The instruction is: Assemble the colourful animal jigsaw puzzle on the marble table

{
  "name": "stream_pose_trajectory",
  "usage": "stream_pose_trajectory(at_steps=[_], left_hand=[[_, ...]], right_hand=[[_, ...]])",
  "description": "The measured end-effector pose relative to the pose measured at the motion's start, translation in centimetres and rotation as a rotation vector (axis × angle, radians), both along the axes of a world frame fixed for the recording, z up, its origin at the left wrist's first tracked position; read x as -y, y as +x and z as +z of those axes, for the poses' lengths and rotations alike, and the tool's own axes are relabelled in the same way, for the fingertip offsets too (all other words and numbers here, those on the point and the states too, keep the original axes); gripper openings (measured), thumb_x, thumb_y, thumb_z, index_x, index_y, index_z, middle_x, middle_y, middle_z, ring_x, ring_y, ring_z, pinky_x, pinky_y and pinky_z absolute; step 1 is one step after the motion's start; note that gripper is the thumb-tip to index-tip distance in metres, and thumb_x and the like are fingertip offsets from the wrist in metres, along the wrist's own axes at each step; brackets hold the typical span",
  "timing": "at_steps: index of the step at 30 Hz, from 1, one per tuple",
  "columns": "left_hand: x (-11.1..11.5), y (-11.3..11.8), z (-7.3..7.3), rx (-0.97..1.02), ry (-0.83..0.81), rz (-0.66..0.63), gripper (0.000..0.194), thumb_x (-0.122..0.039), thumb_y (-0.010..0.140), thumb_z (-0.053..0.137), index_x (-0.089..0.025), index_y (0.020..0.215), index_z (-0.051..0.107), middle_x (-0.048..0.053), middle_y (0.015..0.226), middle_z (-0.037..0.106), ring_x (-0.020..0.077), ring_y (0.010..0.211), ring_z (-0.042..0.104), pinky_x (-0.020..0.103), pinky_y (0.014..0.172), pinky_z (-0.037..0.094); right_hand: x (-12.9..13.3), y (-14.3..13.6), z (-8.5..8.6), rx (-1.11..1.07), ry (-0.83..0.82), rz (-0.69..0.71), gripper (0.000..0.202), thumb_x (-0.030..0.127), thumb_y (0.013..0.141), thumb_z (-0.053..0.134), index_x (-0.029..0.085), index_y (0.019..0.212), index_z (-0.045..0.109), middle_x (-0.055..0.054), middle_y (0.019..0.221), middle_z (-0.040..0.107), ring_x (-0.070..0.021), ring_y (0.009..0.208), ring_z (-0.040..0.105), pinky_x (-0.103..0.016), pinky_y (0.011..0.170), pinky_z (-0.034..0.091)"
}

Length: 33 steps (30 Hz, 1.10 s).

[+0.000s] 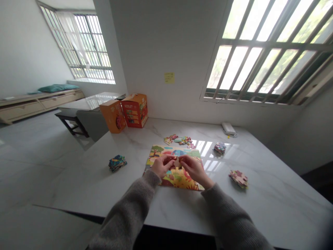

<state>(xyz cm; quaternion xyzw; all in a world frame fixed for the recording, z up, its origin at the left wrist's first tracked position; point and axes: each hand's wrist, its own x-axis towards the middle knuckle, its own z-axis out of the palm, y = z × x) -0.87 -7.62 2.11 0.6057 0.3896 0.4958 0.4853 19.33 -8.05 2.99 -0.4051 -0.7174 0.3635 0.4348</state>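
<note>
Over a colourful puzzle picture [179, 180] lying on the table, my two hands meet near its middle. My left hand [162, 166] is closed, thumb and fingers pinching a small puzzle piece. Facing it, my right hand [193, 167] is closed in a pinch too. A pale-backed puzzle piece [177, 163] shows between the fingertips; whether both hands grip this one piece or two touching ones is hard to make out. Just beyond the picture's far edge lie loose puzzle pieces [182, 140] in a spread heap.
A stack of dark blue pieces [117, 162] sits to the left. At the right are a bluish stack [220, 148] and a pink stack [238, 178]. Orange boxes [135, 110] stand at the back left, a white device [228, 128] at the back right, all on the marble-look table [88, 180].
</note>
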Motion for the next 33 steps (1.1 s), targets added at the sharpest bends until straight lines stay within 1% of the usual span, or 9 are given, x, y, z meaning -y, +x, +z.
stream_pose_trajectory(at_steps=[2,5,8,10,14,19,25,30,33], left_hand=[[0.1,-0.3,0.1,-0.051,0.047,0.063,0.037,-0.042,0.087,0.063,-0.014,0.110,0.067,0.006,0.083,0.072,0.0152,0.066,0.067,0.025,0.057,0.055],[0.1,-1.3,0.1,-0.110,0.094,0.151,0.030,-0.038,0.091,0.057,-0.014,0.104,0.069,0.004,0.076,0.069,0.0126,0.061,0.063,0.022,0.054,0.051],[0.2,-1.9,-0.2,-0.169,0.111,0.181,0.027,-0.034,0.091,0.055,-0.014,0.100,0.071,0.002,0.070,0.067,0.0106,0.054,0.058,0.021,0.051,0.046],[0.5,-1.9,-0.3,-0.210,0.141,0.157,0.026,-0.032,0.090,0.055,-0.014,0.100,0.072,0.001,0.068,0.067,0.0109,0.054,0.057,0.021,0.051,0.046],[1.3,-1.4,0.2,-0.280,0.230,0.074,0.024,-0.029,0.087,0.057,-0.015,0.096,0.074,0.002,0.068,0.069,0.0126,0.058,0.060,0.022,0.056,0.049],[1.5,-1.4,0.8,-0.304,0.232,0.073,0.025,-0.029,0.088,0.055,-0.014,0.095,0.074,0.002,0.066,0.069,0.0115,0.055,0.059,0.021,0.053,0.047],[1.6,-1.0,0.4,-0.430,0.284,0.020,0.024,-0.028,0.090,0.055,-0.016,0.099,0.074,0.005,0.083,0.071,0.0138,0.066,0.061,0.025,0.062,0.050],[2.1,1.7,0.0,-0.544,0.413,-0.096,0.022,-0.024,0.091,0.053,-0.019,0.102,0.072,0.004,0.084,0.066,0.0147,0.072,0.059,0.028,0.073,0.052],[2.8,4.7,-0.2,-0.647,0.536,-0.158,0.028,-0.031,0.088,0.063,-0.019,0.112,0.068,0.007,0.100,0.065,0.0203,0.093,0.061,0.034,0.087,0.052]], right_hand=[[-0.4,2.0,0.0,-0.010,-0.020,-0.062,0.027,0.041,0.091,0.057,0.021,0.106,0.065,-0.004,0.089,0.068,-0.0173,0.075,0.061,-0.030,0.067,0.049],[-0.3,5.8,-0.4,0.007,-0.056,-0.183,0.031,0.045,0.088,0.059,0.019,0.104,0.066,-0.005,0.088,0.070,-0.0197,0.078,0.064,-0.032,0.070,0.050],[0.8,8.7,-1.3,0.114,-0.075,-0.277,0.033,0.046,0.088,0.057,0.019,0.105,0.067,-0.005,0.082,0.069,-0.0202,0.073,0.062,-0.032,0.068,0.049],[1.7,9.7,-2.0,0.187,-0.094,-0.305,0.034,0.046,0.088,0.055,0.020,0.105,0.068,-0.004,0.080,0.069,-0.0204,0.072,0.061,-0.032,0.066,0.048],[2.7,10.2,-2.7,0.257,-0.129,-0.318,0.038,0.048,0.088,0.053,0.019,0.105,0.070,-0.005,0.081,0.070,-0.0216,0.071,0.063,-0.032,0.065,0.048],[2.9,10.7,-2.8,0.290,-0.147,-0.317,0.040,0.047,0.089,0.050,0.018,0.107,0.070,-0.008,0.094,0.074,-0.0237,0.081,0.066,-0.033,0.072,0.050],[3.2,10.9,-3.1,0.389,-0.133,-0.335,0.040,0.044,0.089,0.047,0.017,0.107,0.070,-0.008,0.090,0.074,-0.0228,0.078,0.065,-0.032,0.070,0.049],[3.3,10.7,-3.5,0.426,-0.079,-0.352,0.036,0.041,0.089,0.047,0.017,0.105,0.069,-0.007,0.084,0.071,-0.0202,0.070,0.062,-0.031,0.066,0.048],[3.3,10.7,-3.7,0.423,-0.031,-0.349,0.034,0.039,0.090,0.047,0.017,0.104,0.069,-0.008,0.086,0.069,-0.0200,0.072,0.062,-0.031,0.068,0.049]])
